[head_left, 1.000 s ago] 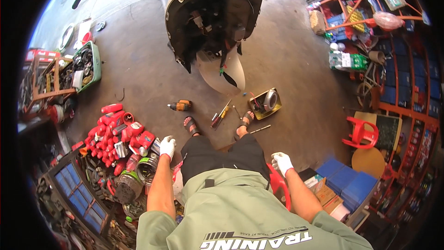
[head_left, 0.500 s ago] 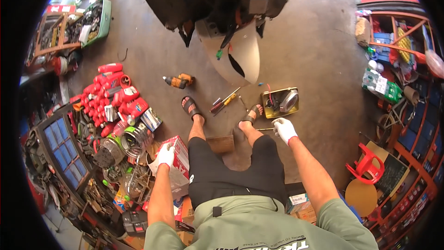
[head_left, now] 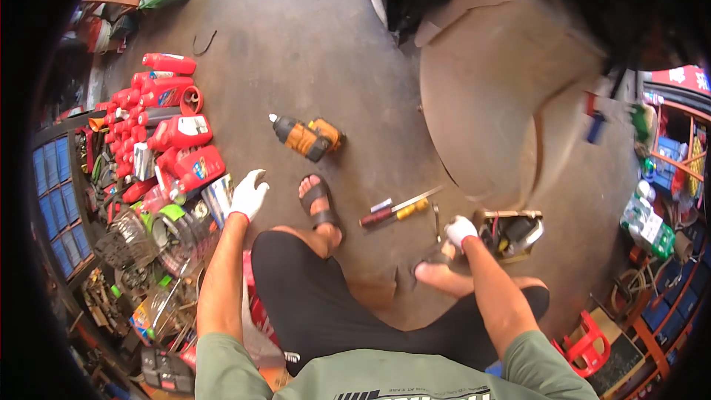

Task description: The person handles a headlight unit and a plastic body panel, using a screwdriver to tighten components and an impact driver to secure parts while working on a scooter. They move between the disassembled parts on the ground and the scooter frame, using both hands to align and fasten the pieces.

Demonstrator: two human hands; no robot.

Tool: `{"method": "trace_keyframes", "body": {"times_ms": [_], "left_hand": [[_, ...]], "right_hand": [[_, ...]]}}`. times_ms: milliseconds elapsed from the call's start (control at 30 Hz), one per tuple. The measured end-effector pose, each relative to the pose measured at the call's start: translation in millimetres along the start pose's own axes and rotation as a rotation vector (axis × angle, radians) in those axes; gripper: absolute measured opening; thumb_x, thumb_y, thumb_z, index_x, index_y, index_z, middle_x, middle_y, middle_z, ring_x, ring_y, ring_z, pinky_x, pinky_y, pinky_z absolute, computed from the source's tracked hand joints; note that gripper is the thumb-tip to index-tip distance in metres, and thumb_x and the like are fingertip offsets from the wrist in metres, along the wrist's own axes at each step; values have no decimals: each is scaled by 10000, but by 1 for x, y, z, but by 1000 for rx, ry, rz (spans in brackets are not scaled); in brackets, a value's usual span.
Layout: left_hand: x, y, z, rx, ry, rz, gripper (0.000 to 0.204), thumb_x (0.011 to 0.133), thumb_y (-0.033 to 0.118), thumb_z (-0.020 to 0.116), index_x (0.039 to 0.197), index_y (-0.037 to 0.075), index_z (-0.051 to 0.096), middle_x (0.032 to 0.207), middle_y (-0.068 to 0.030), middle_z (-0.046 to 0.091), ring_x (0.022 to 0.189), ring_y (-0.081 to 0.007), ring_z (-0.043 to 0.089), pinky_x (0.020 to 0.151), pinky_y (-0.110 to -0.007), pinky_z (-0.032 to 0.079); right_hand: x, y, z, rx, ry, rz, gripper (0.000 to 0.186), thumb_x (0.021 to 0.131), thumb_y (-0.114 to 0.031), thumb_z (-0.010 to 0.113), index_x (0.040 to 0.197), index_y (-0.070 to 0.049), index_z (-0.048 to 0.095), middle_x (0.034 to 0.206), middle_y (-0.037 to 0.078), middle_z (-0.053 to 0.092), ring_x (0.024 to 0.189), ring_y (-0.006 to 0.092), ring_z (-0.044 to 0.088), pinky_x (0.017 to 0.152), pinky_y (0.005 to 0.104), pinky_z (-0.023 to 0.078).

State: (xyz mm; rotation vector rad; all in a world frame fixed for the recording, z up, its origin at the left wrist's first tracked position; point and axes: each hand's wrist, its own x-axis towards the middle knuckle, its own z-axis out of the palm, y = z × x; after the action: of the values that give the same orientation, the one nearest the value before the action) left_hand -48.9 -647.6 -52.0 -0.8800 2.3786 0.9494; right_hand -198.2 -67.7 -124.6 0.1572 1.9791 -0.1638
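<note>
My left hand [head_left: 249, 194], in a white glove, is raised with its fingers apart and nothing in it. It is nearest to the red bottles [head_left: 198, 167] on the left. My right hand [head_left: 461, 230], also gloved in white, is low with its fingers curled; what they hold, if anything, is hidden. Just left of it a slim metal wrench [head_left: 437, 222] lies on the floor. To its right sits a tin box [head_left: 510, 214] with dark parts inside. Screwdrivers with a red handle [head_left: 376, 216] and a yellow handle [head_left: 411, 210] lie between my feet.
An orange and black cordless power tool [head_left: 307, 138] lies on the floor ahead of my left foot. A large pale curved panel [head_left: 489, 96] hangs ahead on the right. Clutter lines the left side; a red plastic stool [head_left: 585, 344] and shelves stand on the right.
I have sunk lower, with my knees spread. My left hand has left the red and white carton and come up open. My right hand has moved down beside the wrench; its fingers stay curled.
</note>
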Motion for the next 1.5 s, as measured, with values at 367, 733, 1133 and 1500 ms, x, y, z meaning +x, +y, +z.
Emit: {"method": "trace_keyframes", "body": {"times_ms": [367, 733, 1133, 1500], "left_hand": [[90, 35, 134, -648, 345, 283, 522, 800, 155, 801, 1254, 28, 577, 1144, -111, 697, 1078, -256, 674, 944, -353, 517], [86, 51, 146, -867, 399, 367, 436, 823, 161, 758, 1217, 52, 607, 1046, -108, 710, 953, -196, 691, 857, -312, 524], [97, 58, 148, -638, 614, 252, 569, 819, 255, 770, 1278, 16, 531, 1108, -159, 711, 1052, -313, 687, 910, -377, 521], [79, 4, 121, -584, 73, 269, 448, 924, 191, 638, 1321, -8, 584, 1031, -53, 679, 873, -127, 620, 730, -285, 511]], "right_hand": [[39, -51, 68, -307, 156, -15, 389, 907, -379, 541, 1084, -78, 713, 1127, 198, 709, 1060, 378, 675, 926, 450, 527], [1, 32, 107, -93, 732, -163, 451, 989, -430, 460, 1054, -25, 646, 1029, 258, 676, 1003, 425, 638, 925, 497, 496], [-151, 24, -100, -427, 555, -38, 357, 926, -316, 542, 1075, -36, 705, 1103, 227, 697, 1067, 396, 653, 945, 442, 511], [-148, 103, -141, -454, 622, -120, 289, 892, -238, 535, 985, -19, 700, 1023, 233, 700, 982, 417, 659, 882, 473, 521]]}}
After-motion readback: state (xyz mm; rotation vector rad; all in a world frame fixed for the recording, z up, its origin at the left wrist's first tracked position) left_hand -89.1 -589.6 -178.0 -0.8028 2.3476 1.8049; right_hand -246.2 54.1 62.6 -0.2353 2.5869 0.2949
